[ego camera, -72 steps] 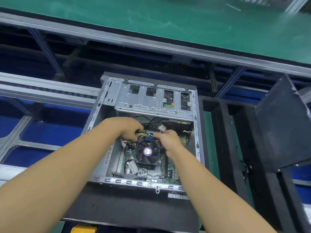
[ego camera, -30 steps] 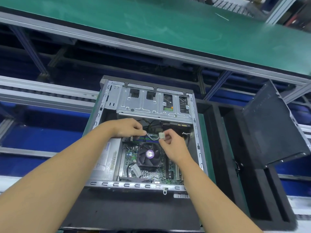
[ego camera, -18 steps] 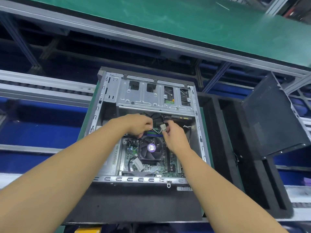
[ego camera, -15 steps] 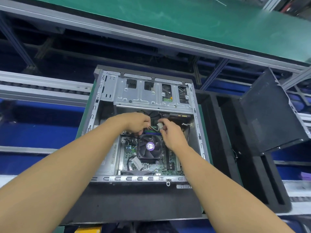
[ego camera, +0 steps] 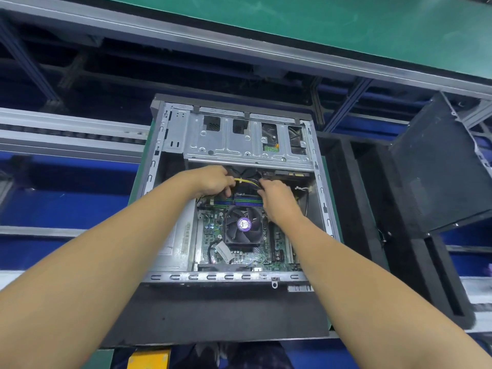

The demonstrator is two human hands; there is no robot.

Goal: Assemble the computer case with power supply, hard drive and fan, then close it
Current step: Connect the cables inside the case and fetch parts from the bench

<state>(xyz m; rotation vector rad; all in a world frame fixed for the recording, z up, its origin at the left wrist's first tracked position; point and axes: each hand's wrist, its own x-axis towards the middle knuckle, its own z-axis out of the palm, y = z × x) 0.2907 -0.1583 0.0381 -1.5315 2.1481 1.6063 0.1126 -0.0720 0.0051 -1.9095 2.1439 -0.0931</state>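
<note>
This looks like an electronics assembly line in a factory or workshop. A long green belt (ego camera: 319,30) runs across the top on grey aluminium rails (ego camera: 239,47). A second rail track (ego camera: 66,134) passes at the left above blue panels (ego camera: 66,209), possibly bins. An open computer case (ego camera: 234,145) lies on a black foam tray (ego camera: 213,315) with slotted compartments.

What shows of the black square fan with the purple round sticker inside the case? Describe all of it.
The black square fan looks plastic: curved dark blades round a hub with a purple round sticker. It lies flat, face up, on the green circuit board inside the open grey metal case, just nearer than the blue and green memory slots. Its blades look still. The left hand and right hand grip yellow and black cables beyond it, not touching it.
</note>
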